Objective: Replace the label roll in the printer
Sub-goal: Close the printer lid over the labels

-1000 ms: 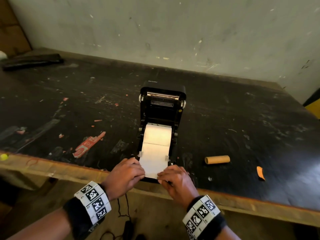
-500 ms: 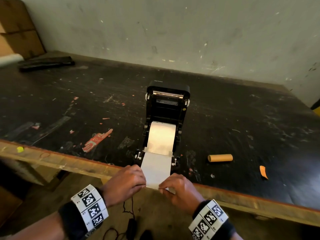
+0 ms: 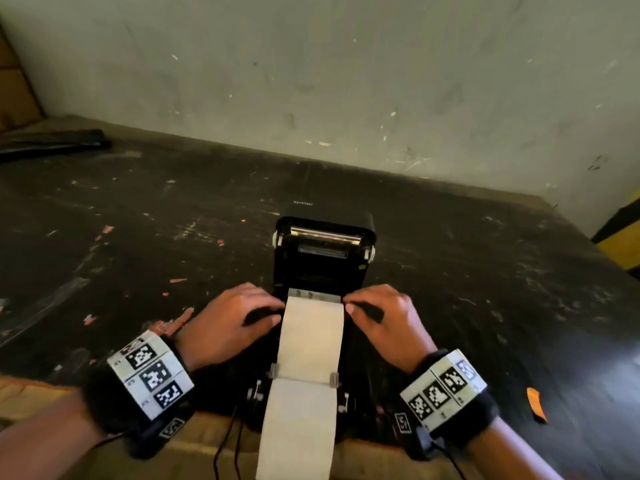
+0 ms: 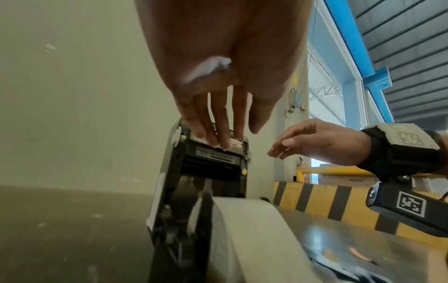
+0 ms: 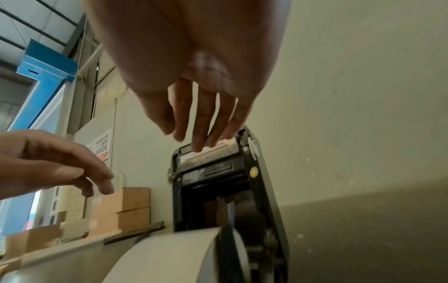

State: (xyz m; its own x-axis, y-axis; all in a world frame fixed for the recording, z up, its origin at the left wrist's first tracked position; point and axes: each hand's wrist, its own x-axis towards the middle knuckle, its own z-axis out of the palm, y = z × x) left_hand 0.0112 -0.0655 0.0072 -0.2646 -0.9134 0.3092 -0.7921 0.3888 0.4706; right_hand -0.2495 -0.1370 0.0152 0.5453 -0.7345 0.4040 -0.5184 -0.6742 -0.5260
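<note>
Reaching forward on either side of the open black plastic label printer (image 3: 323, 271), the left hand (image 3: 227, 322) and right hand (image 3: 382, 318) hover with fingers (image 4: 223, 137) loosely extended and released, grasping nothing; the wrist views show the fingertips near the raised lid's (image 3: 325, 226) metal bar, though actual contact cannot be told. The white paper label roll (image 3: 313, 327) already sits in the printer's bay, and its free strip (image 3: 298, 427) runs forward through the two grey guides and hangs over the front edge of the dark scuffed worktop (image 3: 138, 237). An empty brown cardboard core is not visible now; a small orange scrap (image 3: 536, 403) lies to the right.

Judging by its look, the roll is light and fairly firm across its width, but the strip is thin, limp and easily creased or skewed, so it is best left lying flat between the guides. The lid seems a stiff hinged shell, likely needing even pressure. A sensible hold would be at both outer corners of its upper edge, pressing down together so the latches catch evenly and the strip is not dragged sideways.
</note>
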